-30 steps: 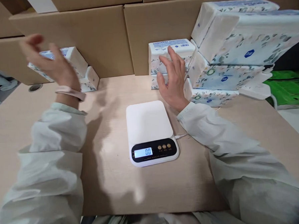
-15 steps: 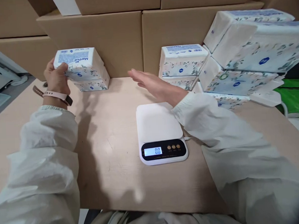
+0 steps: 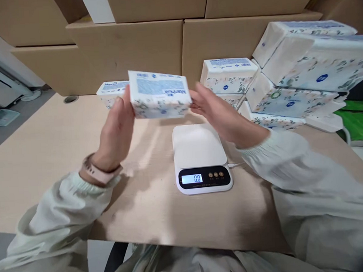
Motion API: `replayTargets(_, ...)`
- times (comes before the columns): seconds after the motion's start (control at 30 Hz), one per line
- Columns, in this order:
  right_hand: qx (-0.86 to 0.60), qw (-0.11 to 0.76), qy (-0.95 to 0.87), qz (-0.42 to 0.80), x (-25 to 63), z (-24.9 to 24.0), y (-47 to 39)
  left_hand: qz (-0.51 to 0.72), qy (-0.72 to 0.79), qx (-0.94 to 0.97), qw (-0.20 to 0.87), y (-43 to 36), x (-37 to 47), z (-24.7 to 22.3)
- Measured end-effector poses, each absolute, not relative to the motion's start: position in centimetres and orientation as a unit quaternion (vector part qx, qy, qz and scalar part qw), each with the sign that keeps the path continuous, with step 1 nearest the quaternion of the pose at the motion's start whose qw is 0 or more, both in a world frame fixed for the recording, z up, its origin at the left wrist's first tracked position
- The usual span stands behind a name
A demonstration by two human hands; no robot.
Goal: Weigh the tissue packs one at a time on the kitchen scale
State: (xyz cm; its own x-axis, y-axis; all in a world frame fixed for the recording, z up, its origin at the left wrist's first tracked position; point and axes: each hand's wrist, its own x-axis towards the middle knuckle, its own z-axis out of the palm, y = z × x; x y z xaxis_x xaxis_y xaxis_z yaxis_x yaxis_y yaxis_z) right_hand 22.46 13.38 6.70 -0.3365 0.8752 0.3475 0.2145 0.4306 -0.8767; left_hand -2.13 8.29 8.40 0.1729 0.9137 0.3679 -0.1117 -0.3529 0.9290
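A white tissue pack [image 3: 161, 94] with blue print and a leaf pattern is held up in the air, above and behind a white scale [image 3: 198, 147]. My left hand [image 3: 117, 127] grips its left end, with the thumb at the near side. At the right end, my right hand [image 3: 213, 110] has its fingers against the pack; some fingertips are hidden or blurred. The scale's lit display [image 3: 192, 179] reads 0.0. Behind my left hand, another tissue pack [image 3: 109, 91] lies on the table, partly covered by the raised one.
More tissue packs [image 3: 289, 102] are stacked at the right, beside a shorter stack [image 3: 227, 81]. Cardboard boxes [image 3: 128, 49] line the back of the table [image 3: 49, 159]. A white cable [image 3: 236, 164] leaves the scale's right side. A green bag [image 3: 357, 118] sits far right.
My left hand has lifted the upper tissue pack off the left pile and carried it right. My right hand has come to its right end. The camera view has shifted slightly.
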Motion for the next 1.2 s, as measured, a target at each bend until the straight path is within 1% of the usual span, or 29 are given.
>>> replayTargets(0.03, -0.386, 0.401, -0.713, 0.427, 24.5, 7.2, 11.1, 0.531, 0.328, 0.601, 0.499, 6.7, -1.1, 8.2)
replayTargets(0.07, -0.404, 0.393, -0.696, 0.445, 26.4, 7.5, 9.1, 0.509, 0.330, 0.592, 0.531, 5.3, -0.3, 7.8)
replayTargets(0.13, -0.445, 0.402, -0.670, 0.438, 29.0, 7.6, 5.8, 0.466, 0.333, 0.578, 0.581, 3.4, 1.0, 6.7)
replayTargets(0.2, -0.470, 0.414, -0.655, 0.423, 30.5, 6.9, 3.8, 0.444, 0.333, 0.577, 0.600, 2.6, 1.8, 5.6)
replayTargets(0.3, -0.468, 0.417, -0.645, 0.438, 31.3, 5.0, 2.9, 0.441, 0.333, 0.587, 0.592, 2.5, 2.3, 4.5)
replayTargets(0.4, -0.454, 0.459, -0.623, 0.441, 31.2, 2.7, 3.0, 0.449, 0.340, 0.592, 0.577, 2.5, 2.6, 3.6)
replayTargets(0.53, -0.449, 0.572, -0.598, 0.337, 30.8, -0.2, 2.5, 0.505, 0.371, 0.569, 0.532, 1.9, 2.7, 1.5)
replayTargets(0.6, -0.442, 0.600, -0.608, 0.275, 30.8, -1.5, 2.0, 0.521, 0.390, 0.545, 0.529, 1.5, 2.6, 0.5)
replayTargets(0.67, -0.434, 0.606, -0.625, 0.233, 30.9, -2.4, 1.7, 0.530, 0.401, 0.530, 0.526, 1.2, 2.6, 0.0)
replayTargets(0.77, -0.435, 0.602, -0.637, 0.209, 31.1, -3.2, 1.7, 0.541, 0.409, 0.526, 0.513, 1.1, 2.5, 0.0)
replayTargets(1.0, -0.445, 0.608, -0.619, 0.222, 31.1, -4.1, 2.2, 0.544, 0.409, 0.516, 0.520, 1.0, 2.3, -0.1)
replayTargets(1.2, -0.441, 0.596, -0.626, 0.242, 31.3, -4.1, 2.1, 0.543, 0.393, 0.503, 0.545, 1.3, 2.0, -0.7)
